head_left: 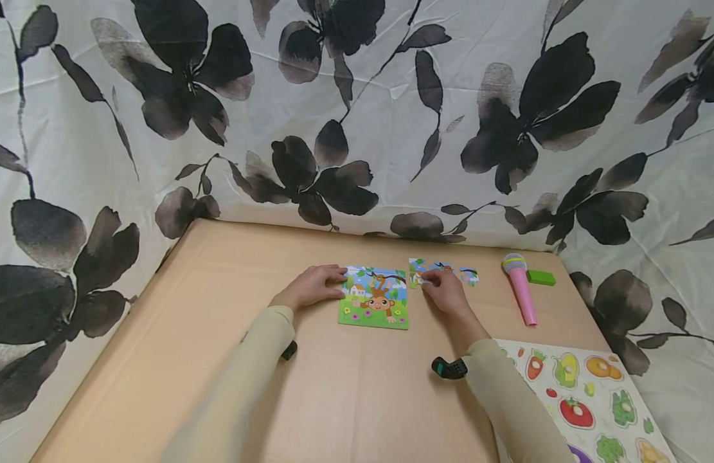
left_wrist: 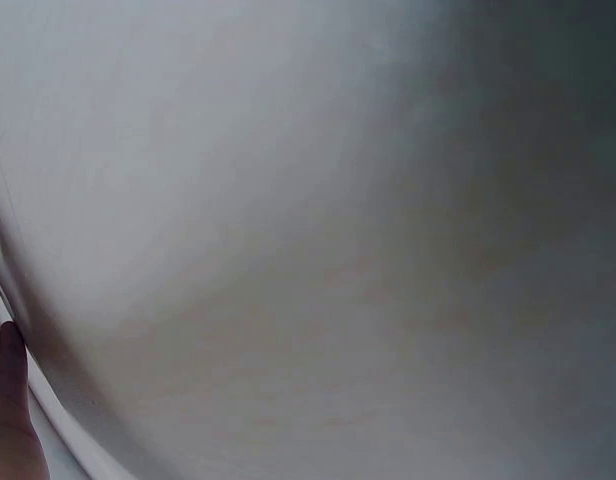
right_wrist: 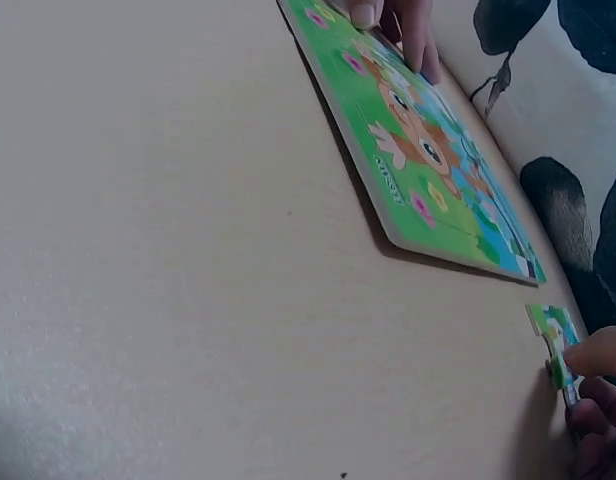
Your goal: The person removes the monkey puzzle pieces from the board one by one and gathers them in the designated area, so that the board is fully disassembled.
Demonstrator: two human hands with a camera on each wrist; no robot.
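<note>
My left hand [head_left: 313, 287] lies at the left edge of a square puzzle board [head_left: 373, 315] with a monkey picture. Its thumb and fingertips touch that edge, and the board lies flat on the table. Right of the board, my right hand [head_left: 447, 292] pinches a small puzzle piece [right_wrist: 554, 345] between thumb and fingers; the fingers cover part of it. Other loose puzzle pieces [head_left: 469, 276] lie beside and behind this hand. In the left wrist view only a few fingers [left_wrist: 12, 360] show at the lower left.
A pink toy microphone [head_left: 522, 296] and a green block [head_left: 540, 278] lie to the right. At the front right is a white sheet [head_left: 542, 399] with vegetable pictures. Floral cloth [head_left: 403, 128] hangs behind the table [head_left: 218, 321].
</note>
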